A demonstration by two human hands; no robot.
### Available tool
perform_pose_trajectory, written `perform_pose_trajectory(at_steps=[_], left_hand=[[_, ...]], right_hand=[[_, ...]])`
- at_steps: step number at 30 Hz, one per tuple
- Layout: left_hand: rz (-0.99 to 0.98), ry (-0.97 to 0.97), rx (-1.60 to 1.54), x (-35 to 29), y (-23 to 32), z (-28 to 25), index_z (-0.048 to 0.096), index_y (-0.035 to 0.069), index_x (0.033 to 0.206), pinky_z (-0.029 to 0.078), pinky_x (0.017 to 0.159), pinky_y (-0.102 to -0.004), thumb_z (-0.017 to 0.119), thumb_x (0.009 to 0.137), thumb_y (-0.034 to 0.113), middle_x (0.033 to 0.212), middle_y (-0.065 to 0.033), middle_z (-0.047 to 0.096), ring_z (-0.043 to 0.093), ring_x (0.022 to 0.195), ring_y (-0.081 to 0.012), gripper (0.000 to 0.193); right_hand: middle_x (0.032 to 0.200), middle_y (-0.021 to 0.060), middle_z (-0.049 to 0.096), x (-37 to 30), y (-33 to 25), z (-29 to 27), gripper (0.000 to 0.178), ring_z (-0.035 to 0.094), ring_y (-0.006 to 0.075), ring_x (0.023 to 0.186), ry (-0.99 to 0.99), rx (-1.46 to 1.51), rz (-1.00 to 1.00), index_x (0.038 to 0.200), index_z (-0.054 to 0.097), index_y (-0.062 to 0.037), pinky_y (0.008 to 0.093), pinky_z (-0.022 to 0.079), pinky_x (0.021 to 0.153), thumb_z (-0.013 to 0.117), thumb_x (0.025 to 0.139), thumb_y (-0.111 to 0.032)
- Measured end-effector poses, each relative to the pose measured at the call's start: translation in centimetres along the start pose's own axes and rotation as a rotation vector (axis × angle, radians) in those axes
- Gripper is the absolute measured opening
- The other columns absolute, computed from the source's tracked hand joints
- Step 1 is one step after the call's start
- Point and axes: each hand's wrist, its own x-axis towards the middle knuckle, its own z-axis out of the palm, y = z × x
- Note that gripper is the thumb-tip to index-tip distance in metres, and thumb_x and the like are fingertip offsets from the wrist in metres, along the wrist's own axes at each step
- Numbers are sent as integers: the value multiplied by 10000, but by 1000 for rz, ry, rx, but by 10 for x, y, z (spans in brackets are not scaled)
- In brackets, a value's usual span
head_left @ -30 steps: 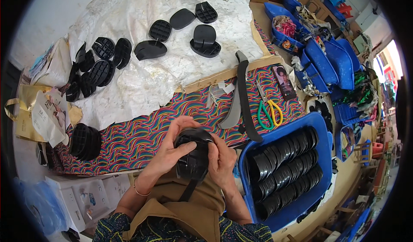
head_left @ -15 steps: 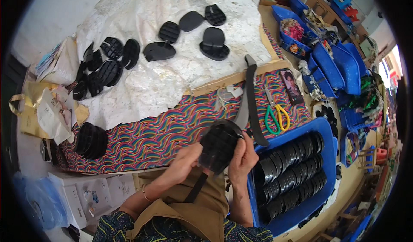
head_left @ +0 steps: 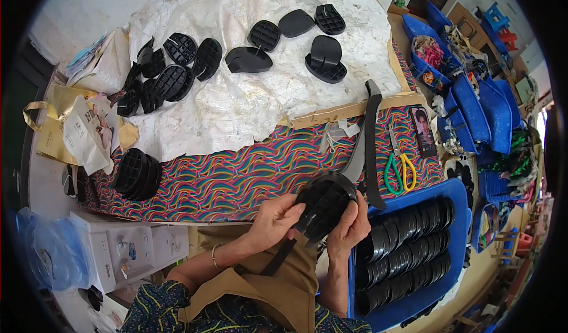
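A black, rounded piece with a gridded face (head_left: 325, 207) sits between a person's two hands, just below the centre of the frame. The left hand (head_left: 273, 220) pinches its left edge, fingers curled; the right hand (head_left: 351, 223) clasps the opposite edge, thumb upward. Both forearms rise from the lower edge, angled inward. A dark, flat strap (head_left: 278, 258) slants below the piece, across a brown apron (head_left: 296, 280). A wavy, multicoloured cloth (head_left: 225, 182) spreads behind; glossy black curved pieces (head_left: 402, 238) line a blue tub (head_left: 460, 220), lower right.
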Motion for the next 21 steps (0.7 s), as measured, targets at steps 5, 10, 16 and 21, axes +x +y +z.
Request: perform_pose_trajectory(at_steps=[5,10,16,21], left_hand=[[183,78,87,13,8,-6,621,-22,1099,468,534,-277,492,1065,291,703,-20,596,594,596,-117,340],[408,49,204,36,-5,-2,590,-35,1162,480,581,-375,495,1063,297,740,-119,619,628,629,-212,359],[471,158,413,23,4,6,603,-21,1145,493,651,-397,536,1041,248,813,-215,639,664,714,-308,296],[293,55,133,25,6,-2,603,-15,1192,499,696,-348,609,1006,206,903,-167,657,650,786,-205,289]], right_hand=[[872,179,709,-2,9,-6,275,711,247,740,-14,45,-5,1144,649,65,310,522,675,506,1020,-134],[949,138,724,-11,2,-5,351,677,169,840,-82,100,39,1168,644,83,290,518,780,489,1054,-212],[992,116,726,-18,4,-5,392,659,138,894,-105,155,148,1186,639,93,278,513,829,477,1071,-244],[1005,121,724,-19,0,-4,389,656,141,916,-131,154,162,1195,637,95,277,509,844,476,1071,-237]])
